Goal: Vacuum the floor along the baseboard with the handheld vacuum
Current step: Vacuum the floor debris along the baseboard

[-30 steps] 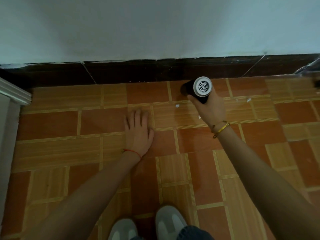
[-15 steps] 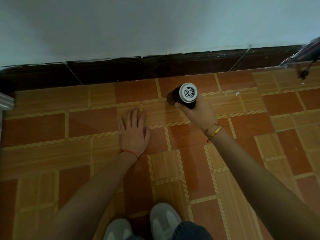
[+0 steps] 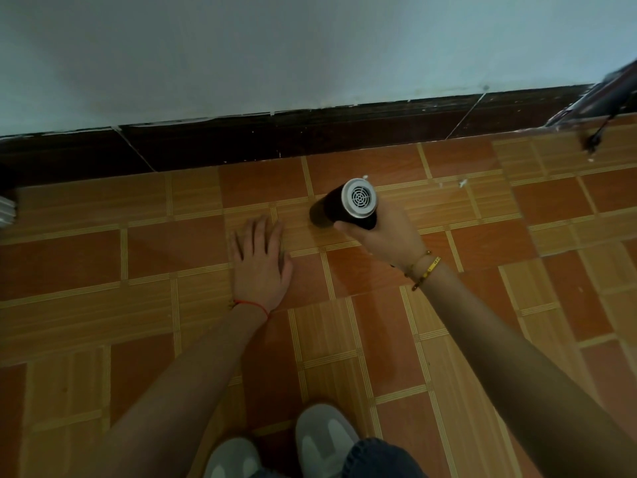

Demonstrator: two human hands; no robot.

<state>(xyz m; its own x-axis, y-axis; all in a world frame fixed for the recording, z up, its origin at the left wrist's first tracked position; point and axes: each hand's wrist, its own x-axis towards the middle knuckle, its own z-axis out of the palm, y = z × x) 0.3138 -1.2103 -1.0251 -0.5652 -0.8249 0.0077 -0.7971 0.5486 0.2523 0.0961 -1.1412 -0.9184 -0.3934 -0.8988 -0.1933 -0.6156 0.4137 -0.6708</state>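
My right hand grips a black handheld vacuum with a white grilled rear cap facing me. Its nozzle end points down and to the left at the orange tiled floor, a short way in front of the dark baseboard. My left hand lies flat on the floor with the fingers spread, just left of the vacuum's nozzle. A few white crumbs lie on the tiles to the right of the vacuum.
A pale wall rises above the baseboard. A dark cable end and a blurred object sit at the far right by the wall. A white ribbed edge shows at the far left. My grey shoes are at the bottom.
The vacuum has moved left along the floor, from over the crumbs toward my left hand, and slightly away from the baseboard. The view has shifted right. My left hand has stayed flat.
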